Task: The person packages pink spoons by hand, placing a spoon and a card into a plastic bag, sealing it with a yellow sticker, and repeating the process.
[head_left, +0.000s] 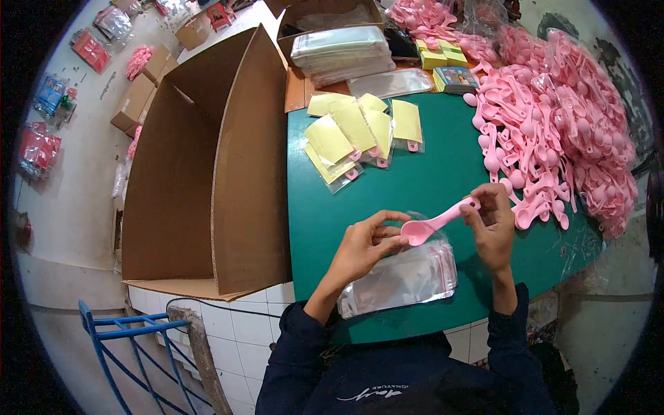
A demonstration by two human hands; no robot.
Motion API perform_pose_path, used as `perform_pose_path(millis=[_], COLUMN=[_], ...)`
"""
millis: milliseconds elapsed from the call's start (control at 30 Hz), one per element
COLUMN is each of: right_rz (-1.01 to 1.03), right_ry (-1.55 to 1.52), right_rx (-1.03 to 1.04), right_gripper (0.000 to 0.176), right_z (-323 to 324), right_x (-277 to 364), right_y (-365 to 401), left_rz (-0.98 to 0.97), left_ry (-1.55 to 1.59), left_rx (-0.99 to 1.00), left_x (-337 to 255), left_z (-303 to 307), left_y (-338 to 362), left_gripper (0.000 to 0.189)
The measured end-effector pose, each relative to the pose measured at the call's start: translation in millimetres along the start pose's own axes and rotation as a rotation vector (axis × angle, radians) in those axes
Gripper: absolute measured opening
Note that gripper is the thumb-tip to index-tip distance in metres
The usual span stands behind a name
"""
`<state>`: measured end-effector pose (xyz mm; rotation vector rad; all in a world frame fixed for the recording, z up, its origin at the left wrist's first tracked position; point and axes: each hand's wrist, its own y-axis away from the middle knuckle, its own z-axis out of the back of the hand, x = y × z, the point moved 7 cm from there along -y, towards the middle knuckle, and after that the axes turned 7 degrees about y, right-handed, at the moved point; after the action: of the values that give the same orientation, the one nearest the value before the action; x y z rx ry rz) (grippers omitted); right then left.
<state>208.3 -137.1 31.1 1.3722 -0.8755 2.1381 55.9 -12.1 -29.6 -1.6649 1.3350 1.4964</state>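
Pink spoon (443,218): being held just beyond clear bags (398,283) at 7 o'clock, probably keeping these within reach. Being pinched at bowl and handle end by thumb and fingers of left hand (363,249) and right hand (494,232) respectively, apparently for steadiness. Farther off, separating yellow-carded packets (353,128) at 11 o'clock from heaped spoons (529,131) at 2 o'clock, presumably avoiding mixing.

The dark blue top (429,366) carries pale lettering on its front, upside down in the head view: small capitals that read "SIGNATURE", the first letter unclear, beside a larger word in flowing script that cannot be made out for certain. The printed cards (458,79) on the bench (443,162) and the red packets (90,50) on the wall (83,228) are too small to read.
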Motion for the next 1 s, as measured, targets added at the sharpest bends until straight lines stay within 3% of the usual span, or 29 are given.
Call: perform_pose_path(millis=[267, 400, 467, 600, 633, 700, 733, 767, 800, 867, 1000], right_rz=[0.021, 0.06, 0.156, 0.594, 0.465, 0.264, 0.126, 0.311, 0.138, -0.143, 0.034], right_ry=[0.061, -0.009, 0.006, -0.071, -0.175, -0.308, 0.088, 0.662, 0.914, 1.319, 1.23], right_rx=[0.15, 0.153, 0.209, 0.699, 0.819, 0.64, 0.369, 0.146, 0.157, 0.016, -0.331], right_gripper=[0.03, 0.022, 0.018, 0.055, 0.075, 0.07, 0.059, 0.049, 0.043, 0.035, 0.024], right_z=[-24.1, -18.4, -22.2, -59.5, -59.9, -39.9, -15.2, 5.5, 25.3, 49.7, 61.1], right_x=[8.8, 23.6, 34.7, 82.1, 72.4, 8.4, -32.3, -51.1, -112.8, -169.0, -153.6], right_y=[0.7, -15.3, -24.5, -47.8, -70.3, -166.6, -223.8, -264.2, -307.2, -326.4, -317.0], left_rz=[-0.067, -0.058, -0.12, -0.197, -0.225, -0.243, -0.253, -0.265, -0.277, -0.22, -0.217], left_ry=[0.144, -0.277, -0.124, 0.126, 0.157, 0.201, 0.197, 0.189, 0.178, 0.219, 0.231], left_rx=[0.104, 0.19, 0.188, 0.042, 0.004, -0.034, -0.035, -0.036, -0.038, -0.01, -0.019], left_x=[-16.9, -20.1, -32.2, -49.1, -49.5, -51.0, -49.9, -46.9, -45.9, -44.6, -45.3], left_z=[-16.6, -3.3, -6.0, 4.7, 8.8, 13.9, 14.7, 16.2, 17.4, 16.3, 16.3], left_y=[0.0, -4.0, -4.9, -6.0, -6.0, -1.9, -0.8, -0.5, -0.2, 1.6, -1.2], left_gripper=[0.037, 0.028, 0.031, 0.03, 0.03, 0.03, 0.03, 0.03, 0.03, 0.031, 0.034])
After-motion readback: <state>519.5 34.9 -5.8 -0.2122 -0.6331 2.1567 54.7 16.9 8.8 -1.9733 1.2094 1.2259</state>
